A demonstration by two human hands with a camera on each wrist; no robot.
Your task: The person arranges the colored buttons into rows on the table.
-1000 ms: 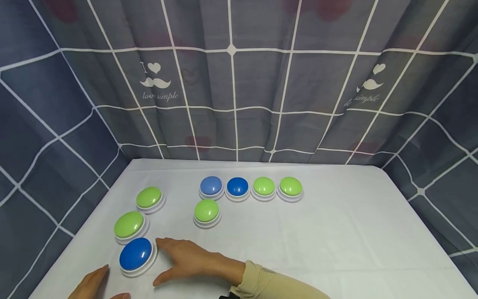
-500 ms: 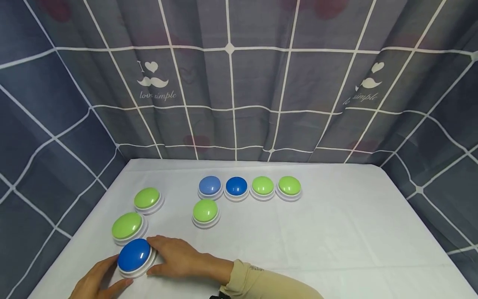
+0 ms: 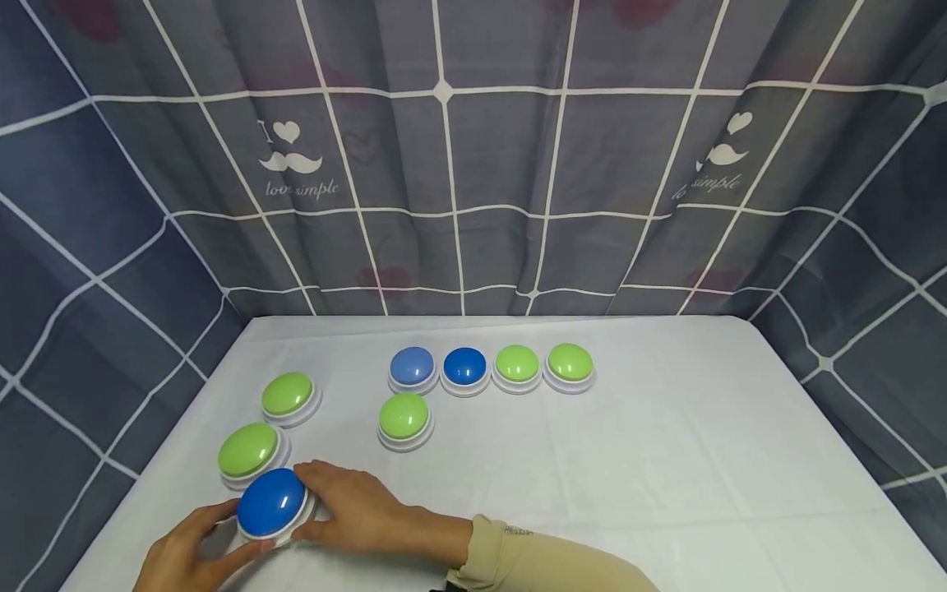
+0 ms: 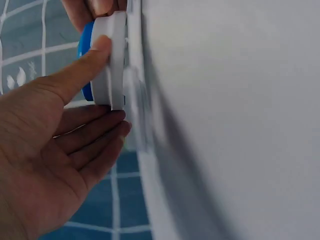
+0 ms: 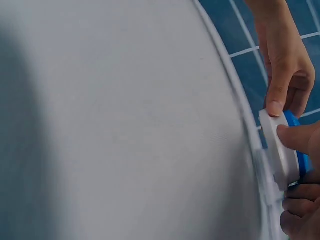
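A big round push button with a blue dome and white base [image 3: 270, 501] is at the table's front left in the head view. My left hand [image 3: 188, 547] grips its near left side; in the left wrist view the thumb [image 4: 102, 45] lies on the white base, with the other fingers around the lower side. My right hand [image 3: 362, 510] holds the far right side, its thumb [image 5: 287, 132] on the base in the right wrist view. The button looks close above the white cloth. Just behind it sits a green button [image 3: 247, 450], with another green button [image 3: 287, 394] farther back.
Toward the back of the white table [image 3: 666, 444] stand a pale blue button [image 3: 412, 366], a dark blue button [image 3: 464, 367] and two green buttons [image 3: 517, 363] in a row. One green button [image 3: 403, 417] sits in front of them. Grey checked curtains [image 3: 503, 164] surround the table.
Both hands have closed in on the big blue button from its two sides and now grip it. The button has shifted slightly right relative to the green ones behind it.
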